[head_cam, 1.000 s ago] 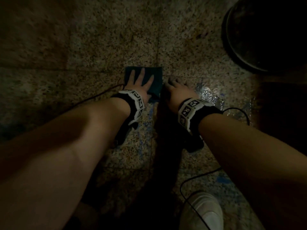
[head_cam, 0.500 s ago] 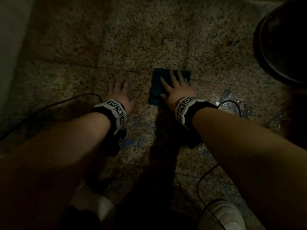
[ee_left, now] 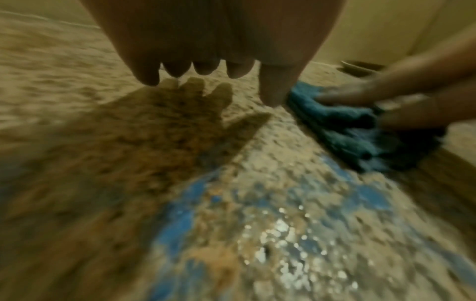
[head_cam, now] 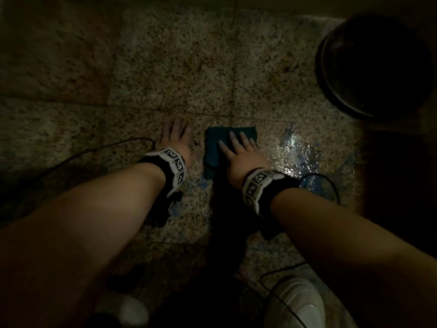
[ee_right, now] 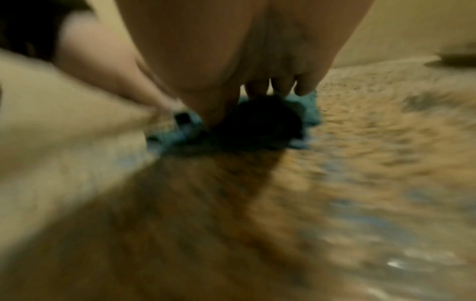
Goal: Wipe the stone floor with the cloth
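It looked like a dim room inside a home. The stone floor was made of big speckled tiles with thin lines between them. A pale wall met the floor at the far edge. A dark round bowl sat on the floor near it. A wet, shiny patch with blue smears lay on the tiles.

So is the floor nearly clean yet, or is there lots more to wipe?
Not nearly. The right hand presses flat on the teal cloth, so wiping is under way. The left hand is spread over bare stone floor beside it. A shiny wet patch with blue smears still shows, so that is left. Which parts are already wiped, I can't tell.
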### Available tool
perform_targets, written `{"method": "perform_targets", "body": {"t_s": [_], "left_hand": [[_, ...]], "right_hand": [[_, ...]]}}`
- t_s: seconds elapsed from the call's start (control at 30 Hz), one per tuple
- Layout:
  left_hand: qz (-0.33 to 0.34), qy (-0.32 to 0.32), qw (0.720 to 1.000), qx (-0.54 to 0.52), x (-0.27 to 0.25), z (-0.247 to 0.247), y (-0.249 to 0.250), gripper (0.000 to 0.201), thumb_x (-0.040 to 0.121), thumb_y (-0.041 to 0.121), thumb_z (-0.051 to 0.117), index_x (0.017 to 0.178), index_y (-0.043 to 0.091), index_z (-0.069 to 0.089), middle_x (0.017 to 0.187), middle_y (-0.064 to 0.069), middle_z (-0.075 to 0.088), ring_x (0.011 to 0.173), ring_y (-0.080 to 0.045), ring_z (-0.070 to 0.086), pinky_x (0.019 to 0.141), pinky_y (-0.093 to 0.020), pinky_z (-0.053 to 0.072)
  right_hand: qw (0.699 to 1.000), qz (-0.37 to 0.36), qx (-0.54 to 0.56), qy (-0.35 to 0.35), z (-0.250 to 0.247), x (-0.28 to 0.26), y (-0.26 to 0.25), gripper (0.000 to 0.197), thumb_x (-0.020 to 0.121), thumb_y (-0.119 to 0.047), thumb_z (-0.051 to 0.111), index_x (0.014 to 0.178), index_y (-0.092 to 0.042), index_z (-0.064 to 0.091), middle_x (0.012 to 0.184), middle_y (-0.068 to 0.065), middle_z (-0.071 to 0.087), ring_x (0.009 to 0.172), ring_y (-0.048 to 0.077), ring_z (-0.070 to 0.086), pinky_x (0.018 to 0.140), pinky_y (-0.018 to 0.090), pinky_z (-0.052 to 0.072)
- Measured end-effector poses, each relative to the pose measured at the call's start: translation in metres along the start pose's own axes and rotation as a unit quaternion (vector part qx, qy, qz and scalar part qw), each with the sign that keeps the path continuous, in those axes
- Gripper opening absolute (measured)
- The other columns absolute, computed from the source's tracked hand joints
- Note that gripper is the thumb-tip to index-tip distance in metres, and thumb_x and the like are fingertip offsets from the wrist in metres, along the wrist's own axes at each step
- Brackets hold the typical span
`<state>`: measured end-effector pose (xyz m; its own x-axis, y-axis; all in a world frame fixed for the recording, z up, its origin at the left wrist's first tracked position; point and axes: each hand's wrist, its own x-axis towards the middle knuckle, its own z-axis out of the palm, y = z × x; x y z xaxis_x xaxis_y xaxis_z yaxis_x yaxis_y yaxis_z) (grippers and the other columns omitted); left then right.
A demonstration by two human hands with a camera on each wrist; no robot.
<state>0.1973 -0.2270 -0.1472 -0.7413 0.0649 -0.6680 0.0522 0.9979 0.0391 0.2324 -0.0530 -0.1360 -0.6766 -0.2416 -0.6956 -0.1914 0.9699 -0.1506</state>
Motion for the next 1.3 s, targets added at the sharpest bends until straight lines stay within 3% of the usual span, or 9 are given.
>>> {"method": "perform_targets", "body": {"t_s": [0.1,0.27,0.47,0.7,0.83,0.93,1.3], "left_hand": [[0.0,-0.023,0.999,0.036,-0.001,0.001,0.005,0.095,0.086,0.065,0.047,0.149,0.031,-0.016,0.156,-0.004,-0.023,0.144,-0.034,-0.015,0.116,-0.049,0.002],[0.013,-0.02,0.999,0.039,0.001,0.002,0.001,0.102,0.082,0.071,0.046,0.148,0.031,-0.019,0.155,-0.005,-0.025,0.144,-0.035,-0.015,0.116,-0.048,0.002],[-0.005,-0.046,0.999,0.014,0.007,0.001,0.002,0.106,0.079,0.071,0.053,0.146,0.036,-0.022,0.154,-0.001,-0.03,0.143,-0.033,-0.021,0.115,-0.052,0.007],[-0.007,-0.04,0.998,0.045,0.003,-0.002,0.003,0.107,0.077,0.074,0.05,0.147,0.033,-0.02,0.154,-0.003,-0.028,0.143,-0.033,-0.018,0.115,-0.051,0.007],[0.028,-0.014,0.994,0.1,0.0,-0.003,0.008,0.103,0.081,0.072,0.045,0.149,0.027,-0.018,0.156,-0.006,-0.023,0.144,-0.032,-0.015,0.116,-0.049,0.002],[0.038,-0.024,0.996,0.072,-0.002,-0.004,0.013,0.104,0.081,0.072,0.047,0.149,0.028,-0.019,0.156,-0.005,-0.024,0.144,-0.031,-0.014,0.116,-0.046,0.002],[-0.002,-0.047,0.998,0.033,0.003,0.0,0.022,0.11,0.077,0.073,0.052,0.148,0.03,-0.021,0.155,-0.002,-0.027,0.143,-0.03,-0.019,0.114,-0.053,0.009]], "right_hand": [[0.999,0.005,0.042,0.014,0.003,0.001,-0.006,0.071,0.098,-0.038,0.037,0.151,-0.03,-0.01,0.156,0.003,-0.025,0.143,0.028,-0.022,0.116,0.038,-0.007],[1.0,0.018,0.004,0.01,0.007,0.016,-0.002,0.072,0.096,-0.059,0.023,0.148,-0.034,-0.02,0.152,0.001,-0.035,0.141,0.028,-0.029,0.115,0.04,-0.012],[0.998,0.048,-0.004,0.041,-0.019,0.043,0.007,0.063,0.101,-0.048,0.018,0.149,-0.03,-0.018,0.154,0.002,-0.03,0.143,0.027,-0.025,0.116,0.039,-0.011],[0.999,0.034,0.002,0.025,-0.018,0.031,0.012,0.062,0.101,-0.039,0.02,0.149,-0.028,-0.017,0.154,0.002,-0.03,0.143,0.027,-0.024,0.116,0.038,-0.01],[1.0,0.02,-0.014,0.002,0.009,0.001,0.033,0.065,0.101,-0.039,0.024,0.15,-0.028,-0.017,0.154,0.002,-0.03,0.142,0.027,-0.026,0.116,0.037,-0.01],[1.0,0.02,-0.015,-0.006,0.016,-0.01,0.045,0.065,0.1,-0.038,0.025,0.149,-0.031,-0.017,0.154,0.0,-0.03,0.142,0.025,-0.027,0.116,0.035,-0.01],[0.996,0.078,0.038,0.022,-0.024,0.024,0.048,0.065,0.1,-0.041,0.026,0.15,-0.031,-0.014,0.155,0.0,-0.029,0.143,0.026,-0.023,0.117,0.039,-0.006]]}}
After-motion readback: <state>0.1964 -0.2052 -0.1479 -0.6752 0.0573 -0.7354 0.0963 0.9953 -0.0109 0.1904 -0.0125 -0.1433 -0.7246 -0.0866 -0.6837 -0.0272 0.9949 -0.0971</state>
